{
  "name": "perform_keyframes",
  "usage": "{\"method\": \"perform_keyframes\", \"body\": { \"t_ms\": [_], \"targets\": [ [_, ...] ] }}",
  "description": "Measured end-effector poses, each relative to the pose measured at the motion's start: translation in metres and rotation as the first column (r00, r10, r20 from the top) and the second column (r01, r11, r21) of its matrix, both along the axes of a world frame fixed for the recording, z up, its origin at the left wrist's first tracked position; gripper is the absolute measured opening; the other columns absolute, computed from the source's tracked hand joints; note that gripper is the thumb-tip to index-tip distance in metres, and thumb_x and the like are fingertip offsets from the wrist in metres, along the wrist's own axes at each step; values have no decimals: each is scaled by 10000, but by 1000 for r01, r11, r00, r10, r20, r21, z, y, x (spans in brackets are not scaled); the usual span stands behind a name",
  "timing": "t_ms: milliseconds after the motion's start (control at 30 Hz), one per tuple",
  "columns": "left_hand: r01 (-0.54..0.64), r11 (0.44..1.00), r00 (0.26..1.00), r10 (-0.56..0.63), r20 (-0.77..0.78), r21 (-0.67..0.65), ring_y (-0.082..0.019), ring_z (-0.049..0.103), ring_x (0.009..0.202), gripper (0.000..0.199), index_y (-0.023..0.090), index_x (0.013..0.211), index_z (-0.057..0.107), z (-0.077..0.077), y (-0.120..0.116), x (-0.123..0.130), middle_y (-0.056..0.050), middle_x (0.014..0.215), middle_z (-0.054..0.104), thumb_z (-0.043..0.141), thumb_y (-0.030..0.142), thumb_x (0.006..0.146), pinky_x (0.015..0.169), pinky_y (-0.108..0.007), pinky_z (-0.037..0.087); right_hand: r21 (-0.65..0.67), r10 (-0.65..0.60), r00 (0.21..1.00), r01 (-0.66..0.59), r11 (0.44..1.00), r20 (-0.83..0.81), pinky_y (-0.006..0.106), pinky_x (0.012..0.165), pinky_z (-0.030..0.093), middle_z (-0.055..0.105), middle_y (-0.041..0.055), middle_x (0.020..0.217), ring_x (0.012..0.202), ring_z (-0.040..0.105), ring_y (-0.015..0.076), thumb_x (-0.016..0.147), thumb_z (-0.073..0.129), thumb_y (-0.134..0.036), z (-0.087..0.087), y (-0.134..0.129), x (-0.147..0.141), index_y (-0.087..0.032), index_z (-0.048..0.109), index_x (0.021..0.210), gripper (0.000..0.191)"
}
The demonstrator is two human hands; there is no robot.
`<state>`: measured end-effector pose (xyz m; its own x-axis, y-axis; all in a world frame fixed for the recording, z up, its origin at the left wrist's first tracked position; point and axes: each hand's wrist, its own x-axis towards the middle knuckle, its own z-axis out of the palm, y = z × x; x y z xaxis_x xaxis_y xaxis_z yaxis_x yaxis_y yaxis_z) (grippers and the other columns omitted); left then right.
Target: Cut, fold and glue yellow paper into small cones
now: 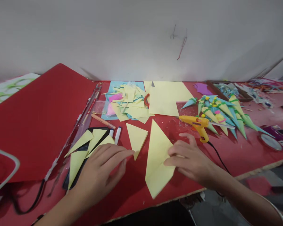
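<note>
My right hand (185,155) pinches the right edge of a large creased yellow paper piece (158,157) near the table's front edge. To its left, my left hand (108,166) hovers with fingers apart, its index fingertip beside the lower tip of a smaller yellow paper triangle (137,138). Under and beyond the left wrist, several cut yellow paper pieces (77,161) lie on a dark tray-like object. A yellow glue gun (195,122) rests just beyond my right hand.
Paper scraps (132,100) are heaped on a blue sheet at the back. A large yellow sheet (166,99) lies beside them. Several paper cones (224,110) are piled at the right. A big red board (40,122) covers the left. Two markers (118,135) lie near the triangle.
</note>
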<state>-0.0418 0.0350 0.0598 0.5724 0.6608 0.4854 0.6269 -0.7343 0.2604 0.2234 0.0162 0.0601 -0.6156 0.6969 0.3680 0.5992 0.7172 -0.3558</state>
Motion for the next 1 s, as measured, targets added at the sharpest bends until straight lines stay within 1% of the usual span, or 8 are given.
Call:
{"method": "perform_keyframes", "body": {
  "t_ms": [100,233,433,533,633,767,900,1000],
  "targets": [
    [-29,996,999,30,-11,88,-151,556,774,198,205,961,561,3,-2,3,-25,837,630,440,111,835,714,-292,421,100,8,997,-1,995,-71,376,932,218,567,8,905,830,476,135,833,455,-90,4,3,-5,-244,640,787,245],
    [-97,950,992,117,-49,298,-174,545,731,160,206,927,568,-3,-8,13,-27,788,629,442,164,837,664,-309,388,12,5,1000,-5,1000,6,360,877,301,511,42,1095,1001,400,197,792,488,-52,-11,16,-14,-244,672,749,270],
    [-58,927,998,52,26,370,-146,513,682,103,188,841,554,0,-17,28,-2,726,613,452,178,838,636,-293,351,-191,11,993,13,982,121,372,885,325,475,55,1172,1064,349,223,827,534,-168,-30,33,-22,-236,693,732,197],
    [91,907,994,-57,-93,412,-133,526,737,176,183,861,582,1,-15,34,10,788,635,408,204,876,677,-289,346,-211,25,992,2,977,124,355,857,342,499,48,1112,1006,386,206,836,521,-175,-34,38,-23,-230,692,719,214],
    [196,934,949,-105,-296,298,-131,532,637,164,165,826,580,-10,-9,41,19,716,615,420,155,859,607,-285,355,-225,30,996,-9,974,87,329,793,358,536,48,952,892,436,182,845,498,-169,-39,42,-21,-226,690,762,217],
    [30,992,866,34,-498,120,-168,552,560,159,147,882,562,-36,-1,46,-1,643,582,476,66,776,477,-276,339,-330,26,999,-32,943,-23,326,768,367,568,44,796,791,490,164,852,386,-109,-41,44,-17,-185,654,876,280],
    [47,999,793,-41,-608,-6,-179,577,554,226,120,928,547,-45,0,47,-22,678,591,474,10,744,442,-272,369,-550,-158,960,6,835,-229,286,784,393,635,42,915,874,552,152,827,340,-101,-34,41,-15,-179,605,891,283],
    [3,994,776,-69,-627,-106,-191,596,566,300,96,1054,511,-41,0,51,-32,707,603,472,27,764,440,-284,404,-622,-309,924,108,776,-226,253,666,403,631,22,814,740,557,142,831,417,-223,-35,39,-18,-181,586,832,174]
  ]
}}
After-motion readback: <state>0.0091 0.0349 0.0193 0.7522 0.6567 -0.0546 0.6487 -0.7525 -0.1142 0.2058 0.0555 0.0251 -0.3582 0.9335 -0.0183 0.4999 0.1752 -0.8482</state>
